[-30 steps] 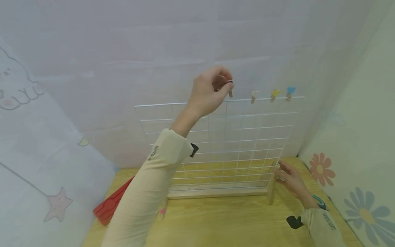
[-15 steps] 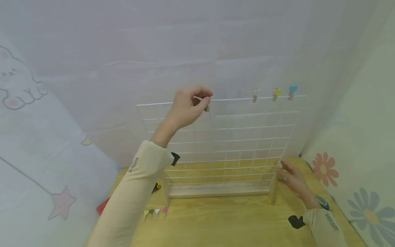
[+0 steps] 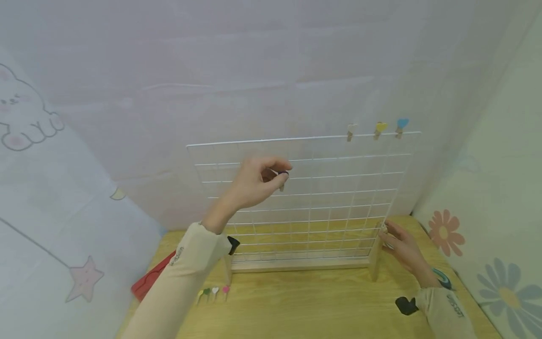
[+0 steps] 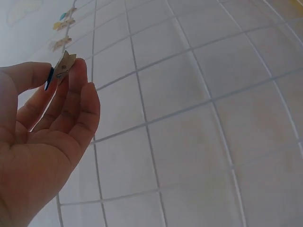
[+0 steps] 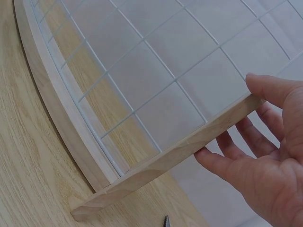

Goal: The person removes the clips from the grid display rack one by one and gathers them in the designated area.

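My left hand [image 3: 256,181] pinches a small wooden clothespin [image 4: 65,64] with a dark blue piece on it, between thumb and fingers. It is in front of the white wire grid panel [image 3: 313,138], below the top bar. On that bar, toward the right, sit three clothespins: a white heart [image 3: 352,127], a yellow heart [image 3: 381,127] and a blue heart [image 3: 402,123]. Low at the right end, my right hand [image 3: 402,247] grips the wooden side post [image 5: 161,158] of the panel's stand, thumb on one side and fingers on the other.
Several heart clothespins [image 3: 226,290] lie in a row on the wooden table [image 3: 305,301], by the stand's left foot. A red object [image 3: 150,280] is partly behind the left sleeve. A teal rounded object [image 3: 442,278] lies beside the right wrist. Patterned cloth walls enclose the table.
My left hand has moved left from above the top bar, then down in front of the grid, still pinching the clothespin. The right hand stays on the post.
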